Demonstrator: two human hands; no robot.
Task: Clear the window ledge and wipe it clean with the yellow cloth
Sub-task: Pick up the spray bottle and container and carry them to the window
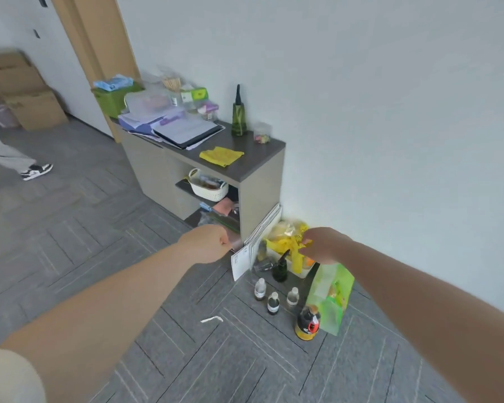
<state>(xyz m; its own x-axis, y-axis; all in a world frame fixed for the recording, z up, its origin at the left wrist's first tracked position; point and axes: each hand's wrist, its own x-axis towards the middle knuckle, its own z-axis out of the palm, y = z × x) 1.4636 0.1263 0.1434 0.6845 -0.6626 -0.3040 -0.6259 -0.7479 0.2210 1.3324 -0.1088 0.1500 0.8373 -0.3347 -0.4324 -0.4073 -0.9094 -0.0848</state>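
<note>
Head view, one frame. I take the low cabinet [262, 181] against the white wall as my landmark.

Yellow cloth [221, 156]: lies crumpled flat on the cabinet's dark top, toward its front edge and near its right end. Neither hand touches it; both hands are down below the top, well apart from the cloth.

Left hand [207, 242]: held in front of the cabinet's lower right corner, fingers curled into a fist. A dark reddish flat thing sits at the knuckles, and white papers [246, 257] lean against the cabinet's right side just beside it. I cannot tell whether the fist is actually pinching either one.

Right hand [322, 245]: to the right of the cabinet, low by the wall, fingers closed on a yellow plastic bag [285, 245] that sits in a white bin on the floor.

Other items on the cabinet top: a tall green bottle [239, 114] behind the cloth, a small clear jar [262, 132] at the right end, a clipboard with papers [188, 132] to the left of the cloth, and a green box [114, 100] at the far left end.

On the floor in front of the bin, right of the cabinet: three small bottles [273, 299], a dark sauce bottle [307, 322] and a green bag [330, 298].

A white basket [208, 189] sits on the cabinet's open shelf.
</note>
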